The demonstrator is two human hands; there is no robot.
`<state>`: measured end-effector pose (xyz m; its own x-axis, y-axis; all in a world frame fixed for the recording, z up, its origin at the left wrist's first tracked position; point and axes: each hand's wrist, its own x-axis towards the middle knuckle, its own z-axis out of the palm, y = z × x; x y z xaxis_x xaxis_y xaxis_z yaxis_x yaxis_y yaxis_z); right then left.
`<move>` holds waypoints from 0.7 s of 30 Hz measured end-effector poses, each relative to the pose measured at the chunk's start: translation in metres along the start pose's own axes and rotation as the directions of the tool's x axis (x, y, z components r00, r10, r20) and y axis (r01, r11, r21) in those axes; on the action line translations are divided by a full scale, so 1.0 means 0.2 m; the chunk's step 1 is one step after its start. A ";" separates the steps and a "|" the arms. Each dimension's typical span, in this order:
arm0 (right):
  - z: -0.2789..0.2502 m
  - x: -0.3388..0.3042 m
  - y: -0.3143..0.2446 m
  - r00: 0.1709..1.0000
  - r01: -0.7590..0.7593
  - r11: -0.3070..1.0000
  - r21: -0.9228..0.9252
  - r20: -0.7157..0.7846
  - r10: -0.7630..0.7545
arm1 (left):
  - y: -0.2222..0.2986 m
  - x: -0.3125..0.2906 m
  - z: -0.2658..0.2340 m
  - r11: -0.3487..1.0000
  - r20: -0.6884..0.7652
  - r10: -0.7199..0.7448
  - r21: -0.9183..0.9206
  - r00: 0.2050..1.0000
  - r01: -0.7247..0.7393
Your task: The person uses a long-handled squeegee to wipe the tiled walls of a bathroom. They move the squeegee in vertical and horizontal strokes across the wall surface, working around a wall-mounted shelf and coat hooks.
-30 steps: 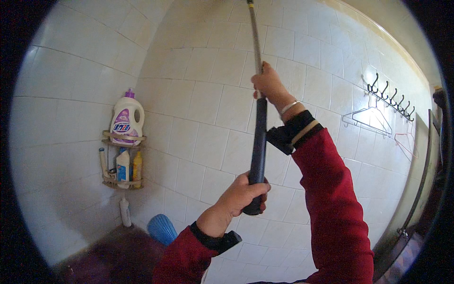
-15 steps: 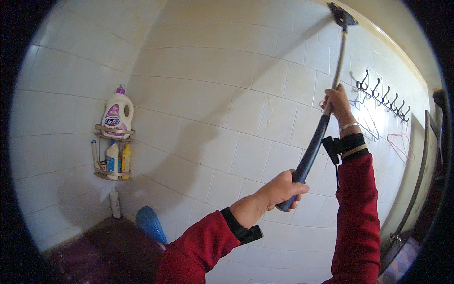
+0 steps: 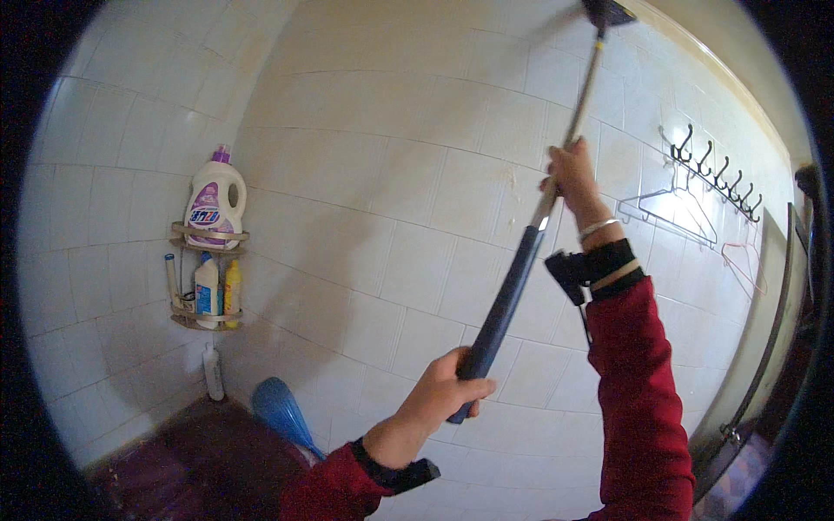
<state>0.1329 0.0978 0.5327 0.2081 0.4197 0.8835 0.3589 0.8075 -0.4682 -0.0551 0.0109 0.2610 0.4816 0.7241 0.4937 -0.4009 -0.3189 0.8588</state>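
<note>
A long-handled scrub brush [image 3: 501, 317] slants up across the view, its dark foam grip low and its metal pole high. My left hand [image 3: 441, 395] is closed round the lower end of the dark grip. Higher up, my right hand [image 3: 575, 180] wraps the metal pole just above that grip. The black brush head [image 3: 608, 12] is at the tiled wall [image 3: 373, 252], close under the ceiling edge; its top is cut off by the frame, and its scrubbing face is hidden.
A two-tier corner shelf [image 3: 208, 234] at left carries a white detergent jug [image 3: 217, 204] and smaller bottles. Below it stand a white bottle [image 3: 213, 373] and a blue plastic object [image 3: 285, 415]. At right, a black hook rack [image 3: 717, 178] holds wire hangers [image 3: 678, 213] beside a door frame [image 3: 769, 330].
Both hands and the brush have shifted left, and the brush head has moved left and up along the wall. A dark hanger on the rack hangs at a different angle. My grip stays the same.
</note>
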 end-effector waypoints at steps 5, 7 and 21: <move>0.69 0.20 0.26 0.754 0.558 0.822 -0.119 0.486 -0.442 | -0.06 -0.14 -0.24 0.984 -0.152 0.019 -0.174 0.988 -0.046; 1.01 0.20 0.25 0.720 0.597 0.782 -0.179 0.550 -0.424 | -0.05 -0.19 -0.36 0.971 -0.216 -0.016 -0.236 0.976 -0.037; 1.29 -0.36 0.00 0.910 0.185 0.974 -0.134 0.396 -0.118 | -0.10 -0.38 -0.61 0.964 -0.022 -0.235 -0.132 0.972 0.230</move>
<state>-0.1165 0.1735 0.4733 -0.2136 0.4510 0.8666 0.5099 0.8081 -0.2948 -0.1798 0.0363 0.1894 0.5452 0.7917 0.2754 -0.3787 -0.0605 0.9235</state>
